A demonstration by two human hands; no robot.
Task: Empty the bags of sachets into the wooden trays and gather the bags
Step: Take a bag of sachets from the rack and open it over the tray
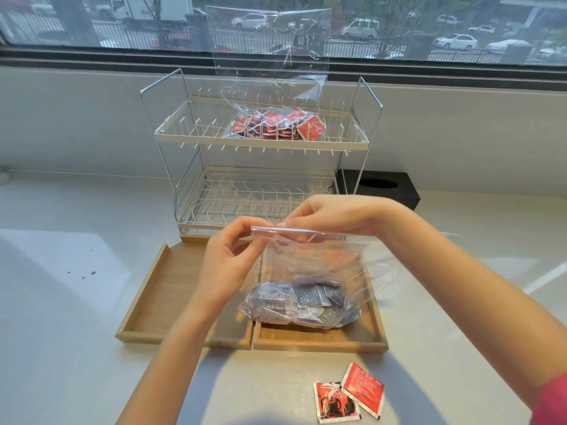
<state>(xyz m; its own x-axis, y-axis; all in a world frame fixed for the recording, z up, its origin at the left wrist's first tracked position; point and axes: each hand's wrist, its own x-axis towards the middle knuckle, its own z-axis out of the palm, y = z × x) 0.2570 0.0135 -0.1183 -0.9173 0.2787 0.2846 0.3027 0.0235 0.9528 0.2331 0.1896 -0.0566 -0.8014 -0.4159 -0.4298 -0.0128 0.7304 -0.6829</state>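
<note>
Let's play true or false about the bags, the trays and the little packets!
1. Both hands pinch the top of a clear bag. True.
2. That bag holds red sachets. False: its sachets are dark.
3. The left tray is full. False: it holds no sachets.
4. Another bag of red sachets sits on the rack's top shelf. True.
5. Two red sachets lie loose on the counter. True.

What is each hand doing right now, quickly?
Left hand: closed, pinching the zip strip of the clear bag of dark sachets.
Right hand: closed, pinching the same zip strip further along.
</note>
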